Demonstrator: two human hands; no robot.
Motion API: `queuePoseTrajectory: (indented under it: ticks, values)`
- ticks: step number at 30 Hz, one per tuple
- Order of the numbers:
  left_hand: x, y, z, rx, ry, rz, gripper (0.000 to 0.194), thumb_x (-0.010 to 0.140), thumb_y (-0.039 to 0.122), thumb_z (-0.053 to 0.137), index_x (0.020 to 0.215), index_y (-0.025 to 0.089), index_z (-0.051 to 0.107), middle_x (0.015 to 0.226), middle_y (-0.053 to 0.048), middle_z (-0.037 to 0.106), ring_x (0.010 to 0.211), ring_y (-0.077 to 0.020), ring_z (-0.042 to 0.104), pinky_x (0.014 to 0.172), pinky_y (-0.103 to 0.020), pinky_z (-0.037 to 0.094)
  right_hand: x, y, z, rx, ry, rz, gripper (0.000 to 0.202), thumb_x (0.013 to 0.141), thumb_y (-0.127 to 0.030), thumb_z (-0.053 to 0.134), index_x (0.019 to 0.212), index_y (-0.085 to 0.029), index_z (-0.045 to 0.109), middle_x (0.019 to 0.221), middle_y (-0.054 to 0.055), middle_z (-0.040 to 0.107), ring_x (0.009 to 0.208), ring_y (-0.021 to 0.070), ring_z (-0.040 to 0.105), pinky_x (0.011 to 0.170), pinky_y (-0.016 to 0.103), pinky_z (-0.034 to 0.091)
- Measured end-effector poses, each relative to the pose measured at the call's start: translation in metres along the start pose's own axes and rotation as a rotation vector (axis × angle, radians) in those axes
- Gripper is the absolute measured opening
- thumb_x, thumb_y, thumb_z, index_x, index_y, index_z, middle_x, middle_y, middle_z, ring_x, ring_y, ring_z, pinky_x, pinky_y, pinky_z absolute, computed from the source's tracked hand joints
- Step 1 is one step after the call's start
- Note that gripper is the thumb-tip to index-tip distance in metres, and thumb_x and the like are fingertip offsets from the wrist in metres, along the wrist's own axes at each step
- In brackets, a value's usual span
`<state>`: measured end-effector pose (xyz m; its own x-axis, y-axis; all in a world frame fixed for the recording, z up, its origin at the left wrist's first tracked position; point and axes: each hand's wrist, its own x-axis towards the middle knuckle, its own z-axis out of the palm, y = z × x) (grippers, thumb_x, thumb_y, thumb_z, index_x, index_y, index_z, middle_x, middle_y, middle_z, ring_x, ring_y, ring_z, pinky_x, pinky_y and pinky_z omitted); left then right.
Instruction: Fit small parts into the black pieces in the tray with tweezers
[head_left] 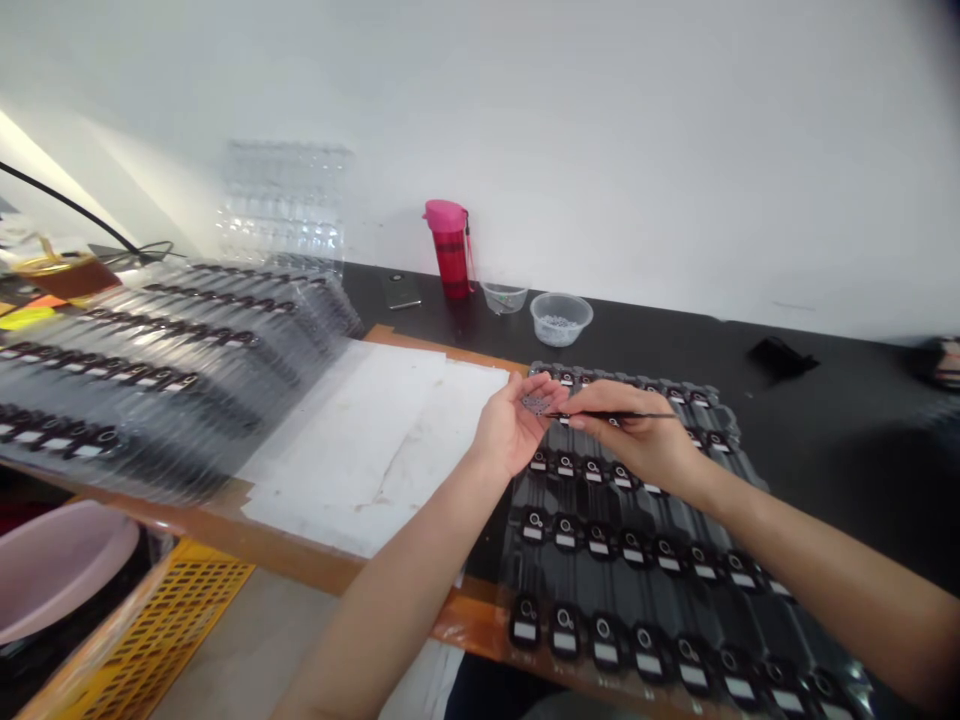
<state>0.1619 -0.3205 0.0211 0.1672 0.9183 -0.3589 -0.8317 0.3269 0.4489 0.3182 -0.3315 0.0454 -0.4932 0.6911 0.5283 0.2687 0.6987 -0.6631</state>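
My left hand (511, 425) is cupped palm up, with a small heap of tiny grey ring-like parts (535, 404) in it. My right hand (637, 430) grips slim black tweezers (616, 414), their tip at the parts in the left palm. Below both hands lies a clear plastic tray (577, 577) holding rows of small black pieces (604, 640), each with a ring mark and a white patch. My right hand and forearm hide some of the pieces in the upper rows.
Stacked clear trays with black pieces (172, 380) stand left of white paper (390, 430). At the back are a phone (403, 291), a red bottle (450, 255), a clear tub (505, 297) and a bowl of tiny parts (561, 318). A yellow basket (161, 630) sits below left.
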Motion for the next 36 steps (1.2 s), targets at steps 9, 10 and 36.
queuePoseTrajectory:
  ticks: [9, 10, 36]
  values:
    - [0.004, 0.001, -0.004, 0.026, 0.015, -0.001, 0.029, 0.090, 0.023, 0.043, 0.077, 0.005, 0.062, 0.071, -0.011, 0.064, 0.069, -0.0152, 0.064, 0.068, -0.027, 0.054, -0.003, 0.004, -0.017, 0.219, 0.227, 0.233, 0.013, 0.080, -0.030, 0.067, 0.089, -0.021, 0.069, 0.091, 0.004, 0.067, 0.082, 0.0180, 0.064, 0.076, 0.030, 0.056]
    - [0.005, 0.001, -0.005, 0.034, 0.027, -0.001, 0.028, 0.090, 0.022, 0.043, 0.077, 0.005, 0.061, 0.071, -0.011, 0.063, 0.068, -0.0144, 0.063, 0.067, -0.026, 0.054, -0.005, 0.010, -0.023, 0.260, 0.299, 0.277, 0.013, 0.079, -0.031, 0.068, 0.089, -0.022, 0.069, 0.091, 0.004, 0.067, 0.080, 0.0176, 0.065, 0.074, 0.030, 0.057]
    - [0.077, -0.043, 0.039, 1.453, -0.070, 0.350, 0.013, 0.060, 0.028, 0.073, 0.069, 0.018, 0.072, 0.064, -0.003, 0.064, 0.056, -0.0125, 0.051, 0.054, -0.023, 0.035, -0.043, 0.100, -0.061, 0.145, 0.565, 0.663, 0.014, 0.078, -0.027, 0.061, 0.087, -0.018, 0.068, 0.076, 0.003, 0.068, 0.065, 0.0153, 0.066, 0.050, 0.019, 0.052]
